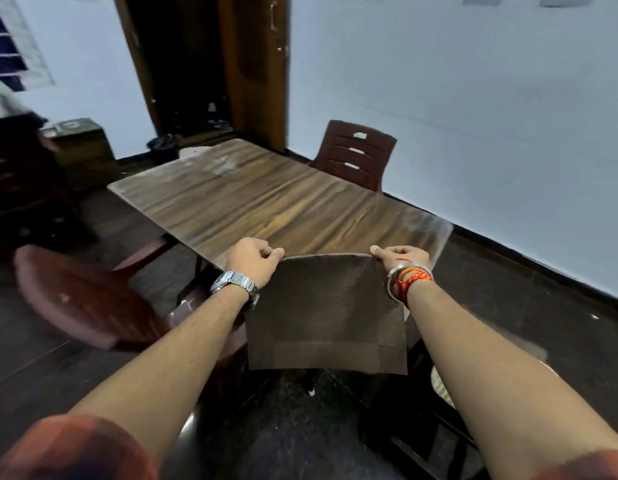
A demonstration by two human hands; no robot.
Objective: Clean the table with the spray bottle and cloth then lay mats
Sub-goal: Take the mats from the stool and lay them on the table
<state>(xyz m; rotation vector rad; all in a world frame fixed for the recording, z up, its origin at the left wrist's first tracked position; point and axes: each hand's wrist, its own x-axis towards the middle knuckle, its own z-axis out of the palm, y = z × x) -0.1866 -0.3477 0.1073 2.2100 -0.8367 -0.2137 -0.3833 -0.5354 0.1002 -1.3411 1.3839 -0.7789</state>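
Brown woven rectangular mat hangs at the near edge of the glossy wood-grain tabletop. Left hand and right hand each have a grip clamped on a top corner, probably to lay it square.

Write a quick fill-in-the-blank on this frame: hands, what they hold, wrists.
1. The left hand and the right hand each pinch a far corner of the same ____.
2. The mat is ____ in colour.
3. The watch sits on the ____ wrist.

Missing words: mat; brown; left.
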